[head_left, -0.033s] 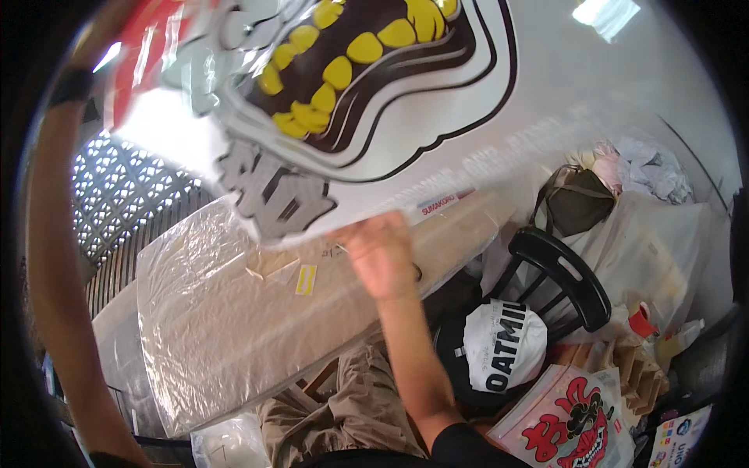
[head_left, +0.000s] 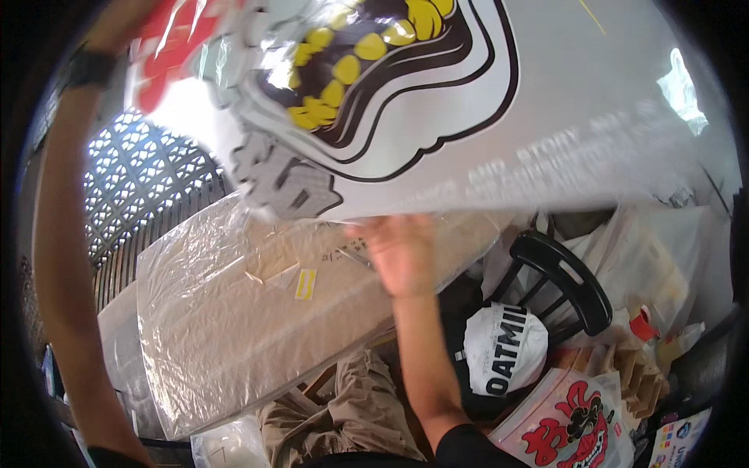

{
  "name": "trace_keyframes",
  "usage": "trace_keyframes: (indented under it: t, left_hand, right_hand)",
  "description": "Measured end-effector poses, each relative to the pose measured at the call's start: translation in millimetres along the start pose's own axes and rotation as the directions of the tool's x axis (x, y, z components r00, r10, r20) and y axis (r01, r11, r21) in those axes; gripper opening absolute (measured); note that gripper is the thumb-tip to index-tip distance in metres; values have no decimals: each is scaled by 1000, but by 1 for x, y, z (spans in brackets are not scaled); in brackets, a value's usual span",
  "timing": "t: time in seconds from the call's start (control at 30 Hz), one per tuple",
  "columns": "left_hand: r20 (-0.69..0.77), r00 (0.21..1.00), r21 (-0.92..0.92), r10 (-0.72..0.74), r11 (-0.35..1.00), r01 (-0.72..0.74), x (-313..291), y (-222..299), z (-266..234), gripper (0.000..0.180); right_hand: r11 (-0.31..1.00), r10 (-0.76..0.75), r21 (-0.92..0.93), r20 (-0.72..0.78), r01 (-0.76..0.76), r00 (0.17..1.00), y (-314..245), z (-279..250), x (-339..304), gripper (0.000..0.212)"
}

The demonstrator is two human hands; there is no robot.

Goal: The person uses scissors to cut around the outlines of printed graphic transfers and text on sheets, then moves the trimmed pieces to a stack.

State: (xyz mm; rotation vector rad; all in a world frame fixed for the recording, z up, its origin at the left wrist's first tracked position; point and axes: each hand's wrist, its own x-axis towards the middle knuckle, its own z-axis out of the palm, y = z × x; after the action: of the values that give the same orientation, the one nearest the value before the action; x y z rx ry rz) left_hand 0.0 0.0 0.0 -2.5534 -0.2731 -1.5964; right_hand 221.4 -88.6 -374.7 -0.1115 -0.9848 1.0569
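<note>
A large glossy sheet [head_left: 562, 93], printed with a cartoon mouth with yellow teeth, a red patch and grey lettering, hangs tilted across the upper view. My right hand [head_left: 402, 246] is at its lower edge, fingers closed on the edge and slightly blurred. My left hand [head_left: 125, 23] is raised at the sheet's upper left, with a dark band on the wrist; its fingers are cut off by the dark rim. Beneath the sheet lies a long, flat brown board [head_left: 234, 335] in clear plastic wrap, with a small yellow-and-white label [head_left: 306, 284] on it.
A black chair [head_left: 566, 273] at the right carries a white printed bundle [head_left: 505, 347]. By it are a red-and-black printed bag [head_left: 566, 421], a cardboard divider [head_left: 636, 382] and a big translucent plastic bag [head_left: 647, 257]. A patterned lattice screen [head_left: 148, 179] stands at the left.
The sheet's lower left edge has risen, while its right part has come down over the bags. My right hand has shifted a little right with the edge; my left wrist has moved slightly right.
</note>
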Motion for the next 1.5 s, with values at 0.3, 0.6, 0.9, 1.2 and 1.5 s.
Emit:
trace_keyframes:
  t: [0.3,0.6,0.9,1.2,1.5]
  left_hand:
    - [274,907,623,319,660,-420,42,-149,232,20]
    - [128,985,290,119,945,-151,42,-232,361,39]
    - [126,989,388,-74,921,19,1,-307,359,38]
    - [201,973,423,110,886,-188,-48,-242,351,38]
    - [815,445,151,-370,878,454,-291,-97,199,46]
  right_hand:
    - [724,-348,-603,98,334,932,-109,-29,46,100]
    - [390,-332,-855,-477,-342,814,-73,-147,145,104]
    - [660,-78,-524,-761,-539,644,-82,-205,127,63]
    - [861,-220,-482,-643,-163,734,-77,-223,154,13]
    - [751,-308,-564,-758,-342,575,-114,-205,129,37]
